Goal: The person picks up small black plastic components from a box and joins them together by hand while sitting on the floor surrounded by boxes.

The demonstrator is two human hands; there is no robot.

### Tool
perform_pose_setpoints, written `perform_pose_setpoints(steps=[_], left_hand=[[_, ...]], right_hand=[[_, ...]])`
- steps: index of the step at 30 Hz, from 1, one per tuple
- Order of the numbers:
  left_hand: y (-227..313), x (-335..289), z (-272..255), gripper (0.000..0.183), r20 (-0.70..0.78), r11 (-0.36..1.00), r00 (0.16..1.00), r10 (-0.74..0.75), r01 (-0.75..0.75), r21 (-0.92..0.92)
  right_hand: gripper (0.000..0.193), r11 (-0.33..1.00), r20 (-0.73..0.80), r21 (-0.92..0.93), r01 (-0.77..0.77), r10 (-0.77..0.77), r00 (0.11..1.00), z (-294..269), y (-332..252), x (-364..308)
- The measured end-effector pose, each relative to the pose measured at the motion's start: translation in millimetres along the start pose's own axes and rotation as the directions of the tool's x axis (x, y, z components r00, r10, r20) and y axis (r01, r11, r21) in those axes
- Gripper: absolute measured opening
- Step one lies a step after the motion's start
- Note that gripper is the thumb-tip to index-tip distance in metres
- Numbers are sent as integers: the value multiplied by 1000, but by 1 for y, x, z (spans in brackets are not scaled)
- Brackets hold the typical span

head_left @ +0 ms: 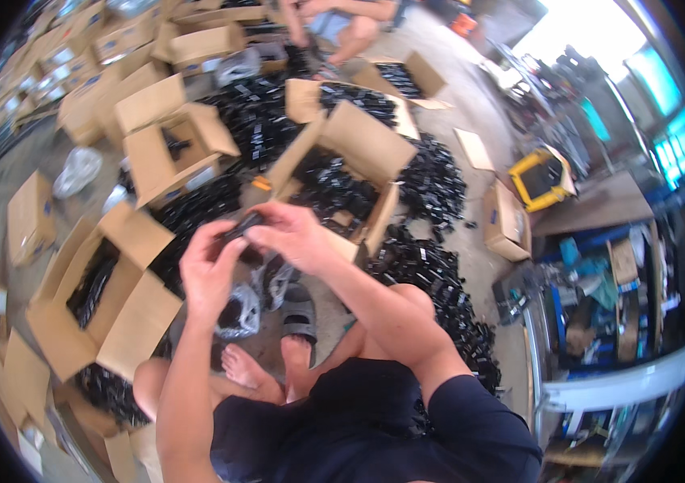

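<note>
Between my two hands I hold a small black part [243, 226], its exact kind too blurred to tell. My left hand [207, 262] pinches its near left end, and my right hand [292, 235] grips it from the right with the thumb on top. Just beyond my hands stands an open cardboard box [371, 145] with black parts and a bit of brown card inside. Another open box [129, 314], to the left, holds long black pieces. An orange-handled tool [260, 183] lies by the middle box's left edge. Below my hands is a clear plastic bag [239, 312].
Heaps of black parts [427, 274] cover the floor to the right and beyond. More cardboard boxes [169, 145] stand at the far left. Another person [342, 24] sits at the far side. At right are a yellow-rimmed container [532, 189] and a cluttered shelf [600, 298].
</note>
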State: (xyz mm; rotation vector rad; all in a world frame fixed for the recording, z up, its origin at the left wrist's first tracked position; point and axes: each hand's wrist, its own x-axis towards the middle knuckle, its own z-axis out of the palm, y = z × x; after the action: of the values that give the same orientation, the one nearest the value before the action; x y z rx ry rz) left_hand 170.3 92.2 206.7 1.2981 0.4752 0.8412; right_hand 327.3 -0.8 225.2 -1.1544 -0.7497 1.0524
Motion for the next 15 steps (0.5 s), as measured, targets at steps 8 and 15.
perform_pose_setpoints(steps=[8, 15], left_hand=[[-13, 1, -5, 23, 9, 998, 1000, -19, 18, 62], [-18, 2, -9, 21, 46, 994, 998, -36, 31, 103]], right_hand=[[36, 998, -11, -42, -45, 44, 999, -6, 10, 0], [41, 990, -65, -142, 4, -13, 998, -1, 9, -1]])
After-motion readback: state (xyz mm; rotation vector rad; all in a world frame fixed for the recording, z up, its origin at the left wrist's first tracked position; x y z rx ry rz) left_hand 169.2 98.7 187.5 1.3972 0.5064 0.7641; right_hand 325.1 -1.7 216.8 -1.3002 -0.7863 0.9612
